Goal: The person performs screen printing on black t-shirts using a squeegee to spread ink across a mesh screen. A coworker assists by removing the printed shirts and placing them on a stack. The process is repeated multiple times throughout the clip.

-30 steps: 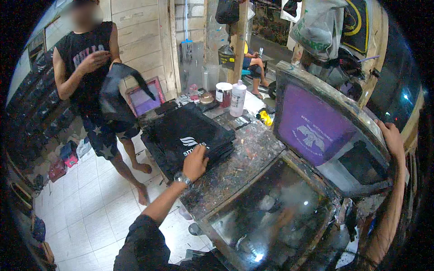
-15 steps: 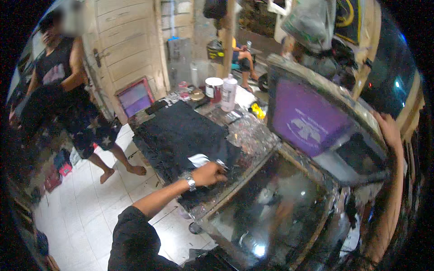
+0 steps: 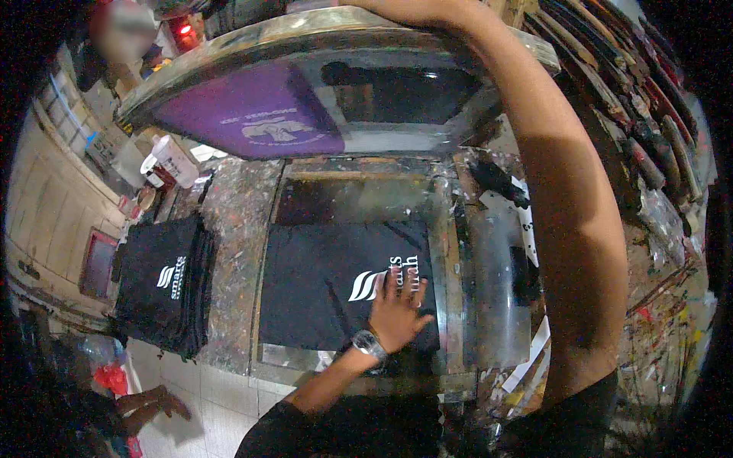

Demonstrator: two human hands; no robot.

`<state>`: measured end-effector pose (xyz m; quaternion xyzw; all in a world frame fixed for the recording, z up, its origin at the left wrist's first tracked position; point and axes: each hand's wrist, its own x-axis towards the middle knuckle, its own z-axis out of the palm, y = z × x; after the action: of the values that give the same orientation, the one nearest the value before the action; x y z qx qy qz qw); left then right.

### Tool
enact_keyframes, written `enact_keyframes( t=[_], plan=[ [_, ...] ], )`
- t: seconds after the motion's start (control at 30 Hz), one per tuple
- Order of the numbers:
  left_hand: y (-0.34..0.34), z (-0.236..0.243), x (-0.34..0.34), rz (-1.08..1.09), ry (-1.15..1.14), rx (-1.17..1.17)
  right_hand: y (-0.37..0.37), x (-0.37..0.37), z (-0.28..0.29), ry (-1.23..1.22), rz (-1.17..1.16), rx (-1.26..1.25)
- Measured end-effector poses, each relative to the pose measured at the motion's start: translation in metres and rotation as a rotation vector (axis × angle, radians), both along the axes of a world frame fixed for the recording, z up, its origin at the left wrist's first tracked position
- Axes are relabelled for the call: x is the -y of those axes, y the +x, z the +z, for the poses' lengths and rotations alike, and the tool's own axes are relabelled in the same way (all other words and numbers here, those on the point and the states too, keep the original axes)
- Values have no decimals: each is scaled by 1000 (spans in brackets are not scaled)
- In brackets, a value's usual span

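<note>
The left hand [image 3: 395,317] lay spread, unclenched, on the black cloth [image 3: 313,278] — even, outward smoothing seemed advisable — while the right hand [image 3: 405,9] topped the far screen frame [image 3: 298,27], grip unclear.

The left hand [image 3: 398,324] lies palm down and splayed near the centre of the frame. The right arm [image 3: 574,191] rises along the right side, its right hand [image 3: 405,9] partly cropped at the top edge.

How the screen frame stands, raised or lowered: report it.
Raised: the screen frame slants up beyond the uncovered black cloth, the right hand at its top edge.
</note>
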<state>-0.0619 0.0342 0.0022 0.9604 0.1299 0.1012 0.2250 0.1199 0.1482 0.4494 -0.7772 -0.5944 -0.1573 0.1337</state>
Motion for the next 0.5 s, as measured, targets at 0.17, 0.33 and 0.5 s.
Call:
enact_keyframes(
  t=[0.17, 0.33, 0.5],
  plan=[
    [33, 50, 117, -513, -89, 479, 10, 1, 4, -18, -33, -29],
    [-40, 10, 76, -125, -361, 394, -2, 2, -4, -6, 50, -93],
    [-124, 27, 1, 376, 131, -64, 23, -16, 6, -69, 213, -137]
  ],
)
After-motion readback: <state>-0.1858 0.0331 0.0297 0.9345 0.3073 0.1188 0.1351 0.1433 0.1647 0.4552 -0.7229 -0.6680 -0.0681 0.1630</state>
